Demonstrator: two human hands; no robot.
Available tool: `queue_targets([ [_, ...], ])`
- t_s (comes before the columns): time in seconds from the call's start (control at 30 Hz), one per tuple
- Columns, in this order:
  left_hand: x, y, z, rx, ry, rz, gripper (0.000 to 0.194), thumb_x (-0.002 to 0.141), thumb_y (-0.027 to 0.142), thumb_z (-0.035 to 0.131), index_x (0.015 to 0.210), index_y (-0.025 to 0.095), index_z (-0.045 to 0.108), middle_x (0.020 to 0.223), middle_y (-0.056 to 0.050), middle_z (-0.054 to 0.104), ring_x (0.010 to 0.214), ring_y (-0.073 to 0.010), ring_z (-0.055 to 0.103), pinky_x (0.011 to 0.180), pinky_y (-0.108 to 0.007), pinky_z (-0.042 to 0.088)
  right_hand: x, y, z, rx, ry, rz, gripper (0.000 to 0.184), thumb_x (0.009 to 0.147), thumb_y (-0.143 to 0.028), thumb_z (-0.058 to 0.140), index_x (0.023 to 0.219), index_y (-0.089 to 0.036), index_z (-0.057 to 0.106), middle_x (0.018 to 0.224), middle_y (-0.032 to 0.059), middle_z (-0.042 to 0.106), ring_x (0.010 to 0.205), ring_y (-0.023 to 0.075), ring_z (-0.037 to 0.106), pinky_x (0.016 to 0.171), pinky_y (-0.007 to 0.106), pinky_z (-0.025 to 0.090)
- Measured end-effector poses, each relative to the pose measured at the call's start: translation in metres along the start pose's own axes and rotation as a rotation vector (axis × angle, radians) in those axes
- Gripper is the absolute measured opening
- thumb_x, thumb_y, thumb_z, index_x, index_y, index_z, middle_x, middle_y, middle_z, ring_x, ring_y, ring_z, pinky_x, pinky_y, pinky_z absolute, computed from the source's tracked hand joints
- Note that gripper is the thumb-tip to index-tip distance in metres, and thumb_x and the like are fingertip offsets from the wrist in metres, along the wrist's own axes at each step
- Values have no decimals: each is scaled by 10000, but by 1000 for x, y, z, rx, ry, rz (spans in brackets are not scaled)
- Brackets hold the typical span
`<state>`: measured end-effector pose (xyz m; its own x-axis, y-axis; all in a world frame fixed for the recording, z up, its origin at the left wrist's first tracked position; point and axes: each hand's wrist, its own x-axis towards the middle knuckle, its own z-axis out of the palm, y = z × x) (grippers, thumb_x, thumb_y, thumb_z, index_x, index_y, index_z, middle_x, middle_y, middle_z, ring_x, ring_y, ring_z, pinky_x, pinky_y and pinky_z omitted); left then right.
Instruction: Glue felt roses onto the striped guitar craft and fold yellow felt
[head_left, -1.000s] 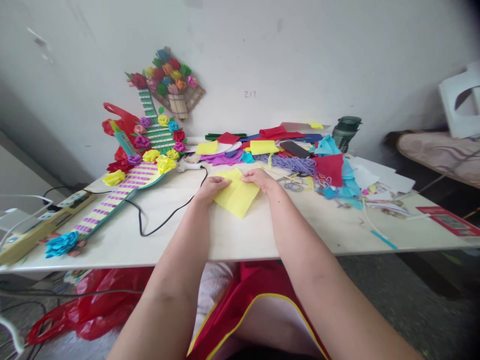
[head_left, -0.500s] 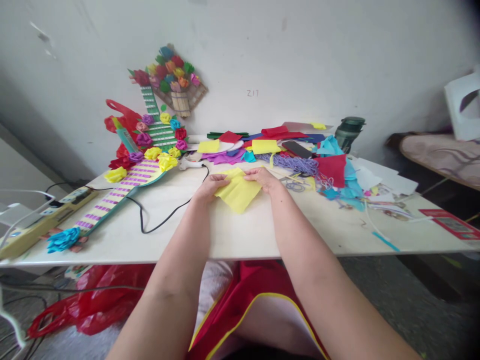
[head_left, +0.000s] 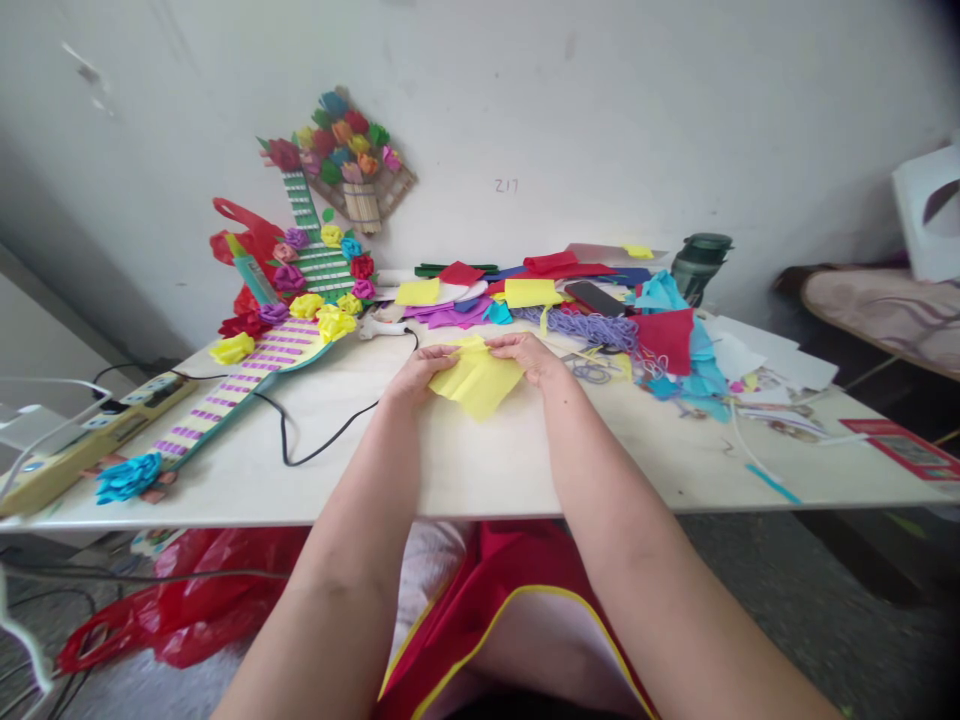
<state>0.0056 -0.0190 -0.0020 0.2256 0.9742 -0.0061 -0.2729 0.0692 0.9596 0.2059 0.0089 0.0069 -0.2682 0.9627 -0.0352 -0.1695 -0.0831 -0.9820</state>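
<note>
A square of yellow crepe paper is stretched between my two hands above the table. My left hand pinches its left upper edge, and my right hand pinches the upper right. One corner of the sheet hangs down toward me. Its top edge looks folded over or bunched between the fingers. Beyond my hands lie more yellow paper pieces and a tangle of purple yarn.
Paper-flower panels stand at left near a glue bottle, a white glue gun with a black cord, and a power strip. At right are red cloth-like paper, blue paper scraps and a dark green bottle.
The top edge of the yellow paper has been folded or gathered a little more, and its lower corner sits slightly higher. Both hands keep their pinch in nearly the same place.
</note>
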Motion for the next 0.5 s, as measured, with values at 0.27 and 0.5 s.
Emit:
queue_targets([
  [0.27, 1, 3, 4, 34, 53, 0, 223, 544, 166, 683, 762, 121, 689, 671, -49, 688, 609, -170, 630, 616, -285, 490, -6, -5, 3, -72, 0, -19, 163, 589, -71, 590, 669, -154, 705, 588, 1, 663, 537, 115, 577, 593, 246, 462],
  [0.5, -1, 5, 9, 91, 39, 38, 206, 558, 254, 679, 705, 111, 688, 632, -44, 669, 568, -149, 594, 554, -251, 441, -7, -5, 1, -77, -37, -103, 143, 596, -151, 572, 654, -160, 703, 619, 7, 667, 563, 135, 568, 550, 239, 430],
])
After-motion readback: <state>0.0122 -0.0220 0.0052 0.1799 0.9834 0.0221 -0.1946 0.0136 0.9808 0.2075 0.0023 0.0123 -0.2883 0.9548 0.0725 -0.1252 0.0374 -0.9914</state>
